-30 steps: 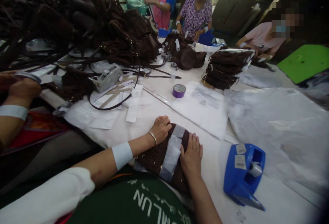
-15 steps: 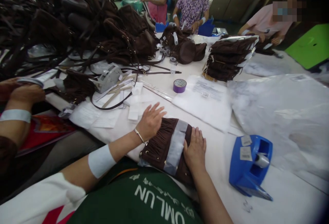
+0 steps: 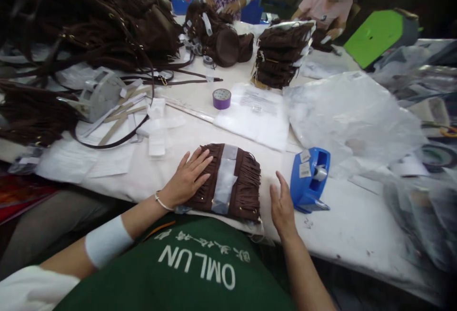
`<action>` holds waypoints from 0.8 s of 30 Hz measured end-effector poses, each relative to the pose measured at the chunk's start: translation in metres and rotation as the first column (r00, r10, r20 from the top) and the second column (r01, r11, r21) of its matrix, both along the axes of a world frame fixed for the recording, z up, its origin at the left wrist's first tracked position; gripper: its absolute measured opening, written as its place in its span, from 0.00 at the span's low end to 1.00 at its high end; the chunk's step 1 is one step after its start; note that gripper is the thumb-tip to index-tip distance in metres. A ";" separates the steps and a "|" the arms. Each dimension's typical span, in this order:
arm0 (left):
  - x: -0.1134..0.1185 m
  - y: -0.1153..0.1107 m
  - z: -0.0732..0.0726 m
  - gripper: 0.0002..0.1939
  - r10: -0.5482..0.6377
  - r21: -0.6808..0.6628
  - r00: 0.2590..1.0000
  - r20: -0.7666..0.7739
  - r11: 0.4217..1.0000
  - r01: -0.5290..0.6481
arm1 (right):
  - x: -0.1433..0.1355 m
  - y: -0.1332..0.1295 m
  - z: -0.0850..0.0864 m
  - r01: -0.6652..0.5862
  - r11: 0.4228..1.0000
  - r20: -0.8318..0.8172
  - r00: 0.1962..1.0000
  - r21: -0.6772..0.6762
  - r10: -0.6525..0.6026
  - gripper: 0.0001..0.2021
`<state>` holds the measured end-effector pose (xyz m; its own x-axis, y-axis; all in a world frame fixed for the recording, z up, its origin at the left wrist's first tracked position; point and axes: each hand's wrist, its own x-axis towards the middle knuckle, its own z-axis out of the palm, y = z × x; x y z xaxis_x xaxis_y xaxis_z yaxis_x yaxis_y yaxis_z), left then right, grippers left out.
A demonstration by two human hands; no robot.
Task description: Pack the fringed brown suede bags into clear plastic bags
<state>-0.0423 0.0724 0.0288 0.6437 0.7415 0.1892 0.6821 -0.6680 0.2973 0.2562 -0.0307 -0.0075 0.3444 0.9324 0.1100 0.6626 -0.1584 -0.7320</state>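
A brown fringed bag (image 3: 246, 182) lies flat on the white table in front of me, with a band of pale tissue or film (image 3: 225, 177) round its middle. My left hand (image 3: 189, 177) rests on the bag's left end, fingers spread. Just right of the bag, my right hand (image 3: 283, 206) is held apart from it with the fingers stretched and nothing in them. Close beyond that hand stands a blue tape dispenser (image 3: 310, 177) with paper labels stuck on it.
A purple tape roll (image 3: 222, 99) and a stack of white sheets (image 3: 252, 125) lie ahead. Clear plastic bags (image 3: 350, 120) cover the right. Stacked brown bags (image 3: 280, 54) stand farther back, a big heap (image 3: 117, 25) at left. A grey tape dispenser (image 3: 102, 93) sits among paper strips. Co-workers stand opposite.
My right hand has come off the bag and moved right, toward the blue dispenser. My left hand has lowered onto the bag's left end. The view has turned to the right.
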 end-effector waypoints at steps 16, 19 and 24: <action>-0.003 -0.028 -0.014 0.24 -0.112 -0.183 0.956 0.272 0.969 0.166 | -0.008 -0.106 0.030 -0.036 0.936 -0.786 0.555 -0.349 -0.272 0.17; -0.004 -0.026 -0.016 0.24 -0.039 -0.188 0.942 0.335 0.976 0.107 | -0.003 -0.109 0.030 -0.170 0.863 -0.751 0.589 -0.476 -0.298 0.22; -0.006 -0.026 -0.024 0.23 -0.036 -0.131 0.943 0.331 0.988 0.084 | 0.002 -0.124 0.027 -0.506 0.706 -0.727 0.687 -0.496 -0.018 0.20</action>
